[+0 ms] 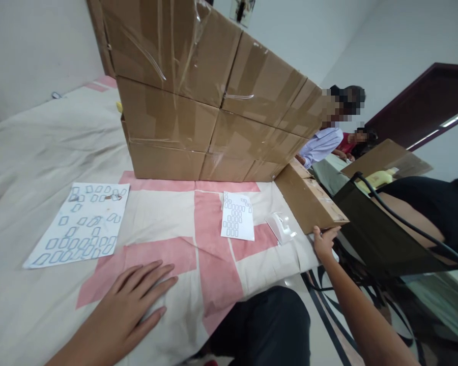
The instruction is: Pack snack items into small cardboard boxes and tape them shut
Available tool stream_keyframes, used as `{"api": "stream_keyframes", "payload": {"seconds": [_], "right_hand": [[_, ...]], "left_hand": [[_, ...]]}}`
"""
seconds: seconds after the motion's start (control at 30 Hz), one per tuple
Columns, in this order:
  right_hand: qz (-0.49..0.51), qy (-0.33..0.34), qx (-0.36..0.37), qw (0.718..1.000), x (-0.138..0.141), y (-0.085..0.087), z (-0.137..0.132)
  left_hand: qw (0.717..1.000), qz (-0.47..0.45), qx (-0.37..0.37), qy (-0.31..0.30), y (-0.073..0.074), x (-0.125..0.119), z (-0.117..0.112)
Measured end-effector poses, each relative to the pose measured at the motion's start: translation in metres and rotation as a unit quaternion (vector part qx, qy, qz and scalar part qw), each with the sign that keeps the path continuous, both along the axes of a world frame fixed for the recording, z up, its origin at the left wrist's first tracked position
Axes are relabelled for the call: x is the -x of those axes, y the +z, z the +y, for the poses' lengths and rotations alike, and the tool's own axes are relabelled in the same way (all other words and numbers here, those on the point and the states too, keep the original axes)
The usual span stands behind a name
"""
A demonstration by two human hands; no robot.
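My left hand [139, 300] lies flat on the pink and white cloth [217, 259], its fingers spread and holding nothing. At the right, my right hand [325, 243] grips the near lower end of a long cardboard box [309, 198], thumb on its side. That box sits along the cloth's right edge. A tall wall of taped cardboard boxes [213, 122] stands in front of me, with the long box at its right end. A paper with drawn blue rectangles [84, 223] lies beyond my left hand. A smaller paper with similar rectangles [237, 216] rests near the middle.
A clear plastic piece [281, 227] lies beside the long box. Close on the right are a dark chair [385, 229] and a seated person's arm. Two people [322, 142] are farther back, near an open cardboard flap [385, 157]. My knee [270, 325] is below the cloth's edge.
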State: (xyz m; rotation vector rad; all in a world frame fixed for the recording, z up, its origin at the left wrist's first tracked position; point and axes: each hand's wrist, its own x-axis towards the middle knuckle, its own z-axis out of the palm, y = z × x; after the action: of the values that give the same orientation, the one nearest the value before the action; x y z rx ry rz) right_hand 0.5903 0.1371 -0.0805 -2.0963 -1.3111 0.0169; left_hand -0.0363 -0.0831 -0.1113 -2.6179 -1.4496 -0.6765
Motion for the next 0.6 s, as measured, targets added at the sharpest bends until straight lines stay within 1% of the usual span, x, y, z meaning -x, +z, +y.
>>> {"api": "stream_keyframes", "payload": {"seconds": [0.1,0.2,0.3,0.4,0.5,0.57,0.6], "right_hand": [[-0.02,0.003,0.012,1.0,-0.001,0.0,0.001],[-0.036,0.008,0.03,0.999,0.0,0.003,0.002],[-0.042,0.014,0.051,0.998,0.006,0.009,0.001],[-0.037,0.006,0.06,0.997,0.018,0.018,-0.003],[-0.029,-0.003,0.049,0.998,0.037,0.032,-0.011],[-0.017,-0.006,0.034,0.999,0.054,0.05,-0.016],[-0.01,-0.006,0.022,1.0,0.065,0.061,-0.016]], "left_hand": [[1.0,-0.008,0.011,0.002,0.001,0.0,0.0],[0.999,-0.007,0.035,0.007,0.004,0.0,-0.001],[0.998,-0.006,0.059,0.014,0.012,-0.002,-0.003],[0.996,-0.019,0.08,0.017,0.021,-0.006,-0.005],[0.993,-0.044,0.109,0.017,0.028,-0.01,-0.007],[0.99,-0.068,0.125,0.021,0.03,-0.011,-0.008],[0.988,-0.08,0.131,0.021,0.03,-0.012,-0.008]]}}
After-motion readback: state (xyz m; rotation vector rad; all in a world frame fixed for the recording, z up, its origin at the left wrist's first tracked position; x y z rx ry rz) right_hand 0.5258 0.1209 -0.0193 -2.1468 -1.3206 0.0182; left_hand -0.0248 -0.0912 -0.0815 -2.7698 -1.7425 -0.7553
